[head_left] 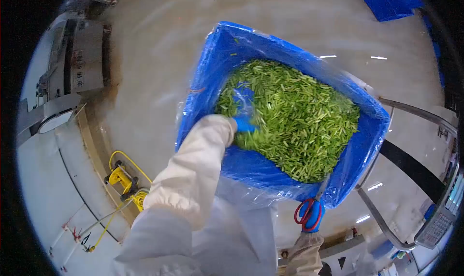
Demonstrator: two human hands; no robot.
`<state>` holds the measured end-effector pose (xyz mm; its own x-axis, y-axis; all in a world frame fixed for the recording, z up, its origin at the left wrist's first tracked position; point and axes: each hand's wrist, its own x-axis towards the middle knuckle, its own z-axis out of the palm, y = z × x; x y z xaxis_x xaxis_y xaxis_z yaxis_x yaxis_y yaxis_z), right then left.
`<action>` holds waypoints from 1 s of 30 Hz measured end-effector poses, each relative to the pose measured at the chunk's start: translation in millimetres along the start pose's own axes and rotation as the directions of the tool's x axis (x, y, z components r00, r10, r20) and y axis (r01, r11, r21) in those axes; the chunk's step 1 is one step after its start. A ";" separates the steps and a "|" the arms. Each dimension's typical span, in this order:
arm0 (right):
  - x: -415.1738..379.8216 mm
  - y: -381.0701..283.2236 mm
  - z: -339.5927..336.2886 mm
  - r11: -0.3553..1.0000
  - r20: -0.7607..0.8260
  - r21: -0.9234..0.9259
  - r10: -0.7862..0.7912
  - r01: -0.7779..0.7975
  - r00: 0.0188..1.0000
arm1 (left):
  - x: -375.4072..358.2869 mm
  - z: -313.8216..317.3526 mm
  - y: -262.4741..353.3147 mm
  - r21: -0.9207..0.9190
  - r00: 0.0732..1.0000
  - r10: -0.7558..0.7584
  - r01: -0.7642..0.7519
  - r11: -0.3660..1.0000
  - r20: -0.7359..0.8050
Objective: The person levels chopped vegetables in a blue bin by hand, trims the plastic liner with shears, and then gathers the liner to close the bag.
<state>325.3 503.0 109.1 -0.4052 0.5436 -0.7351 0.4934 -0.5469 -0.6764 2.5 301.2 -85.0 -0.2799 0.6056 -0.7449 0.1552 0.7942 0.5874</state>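
Note:
A blue crate (285, 49) lined with clear plastic holds a heap of chopped green vegetable pieces (299, 116). Inside the crate, at the heap's left side, is my left hand (245, 125) in a blue glove, partly smeared by motion among the green pieces; its fingers cannot be made out. At the crate's near right edge, my right hand (314, 214), also gloved in blue, holds scissors with red handles (304, 213). The scissor blades point up over the crate's near edge, against the plastic liner.
On the right stands a metal frame (382, 223) with a keypad unit (437, 227). Yellow equipment with a hose (121, 177) is at the lower left. Machinery (87, 56) stands at the upper left. Another blue container (389, 0) lies at the upper right.

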 end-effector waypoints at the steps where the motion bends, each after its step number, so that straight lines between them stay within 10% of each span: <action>1: 1.6 1.1 3.4 1.000 0.006 0.005 0.013 -0.013 1.000 | 3.3 29.7 -8.5 0.229 1.000 -0.003 0.005 0.973 -0.010; 3: 1.9 4.5 0.1 0.998 0.027 0.065 0.002 -0.003 1.000 | -14.4 13.5 34.2 0.008 0.947 -0.087 0.089 0.996 0.310; 5: 3.3 6.1 -2.0 0.999 0.018 0.037 -0.007 0.007 1.000 | -21.6 26.8 55.3 -0.052 0.882 0.141 -0.132 0.990 0.450; 12: 4.2 -5.8 5.5 0.998 0.001 0.029 0.064 -0.064 0.998 | -99.2 41.6 93.2 0.481 0.948 0.198 -0.298 0.825 0.248; 14: 6.8 0.9 -1.5 0.995 -0.009 0.036 0.093 -0.093 0.996 | -107.2 33.4 70.5 0.549 0.906 0.073 -0.315 0.774 0.416; 20: 7.8 4.4 -5.5 0.997 0.074 0.050 0.055 -0.059 0.996 | -176.9 -46.1 38.1 0.519 0.913 0.265 -0.071 0.852 -0.310; 26: 9.1 2.9 -4.7 0.991 0.013 0.051 0.120 -0.120 0.993 | -175.4 -66.8 62.3 0.395 0.987 -0.046 0.105 0.913 -0.156; 30: 9.5 2.2 -4.6 0.989 0.037 0.100 0.106 -0.109 0.994 | -86.0 -49.9 23.6 0.372 0.972 0.077 0.012 0.928 -0.223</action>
<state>326.0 509.8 100.9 -0.3787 0.4592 -0.8036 0.4547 -0.6640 -0.5936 -17.1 265.4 8.7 -0.4712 0.6389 -0.6081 0.4932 0.7624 0.4189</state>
